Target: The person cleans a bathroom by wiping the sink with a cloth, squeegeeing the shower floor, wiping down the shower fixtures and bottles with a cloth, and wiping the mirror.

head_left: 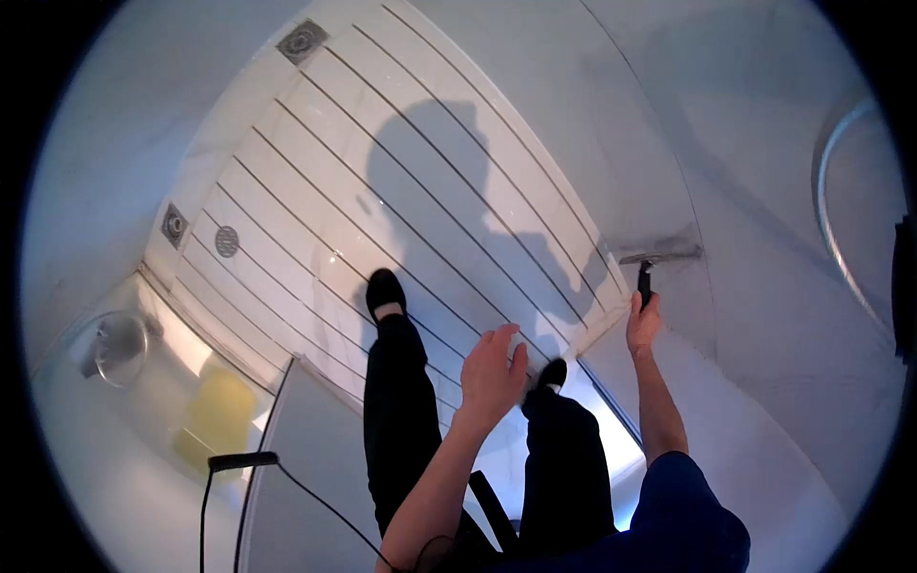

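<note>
My right hand (644,323) is wrapped round the black handle of a squeegee (646,277), at the right of the view. The squeegee's wide blade lies against the pale wall (669,191), low down near the edge of the grooved floor. My left hand (493,374) hangs in the air above the floor (315,181), in front of my body, fingers apart and slightly bent, holding nothing.
Square drains (301,42) sit at the floor's left edge, beside a round drain (226,242). A glass panel (315,449) with a black handle (243,461) stands lower left. A hose (829,205) hangs at right. My feet in black shoes (386,294) are on the floor.
</note>
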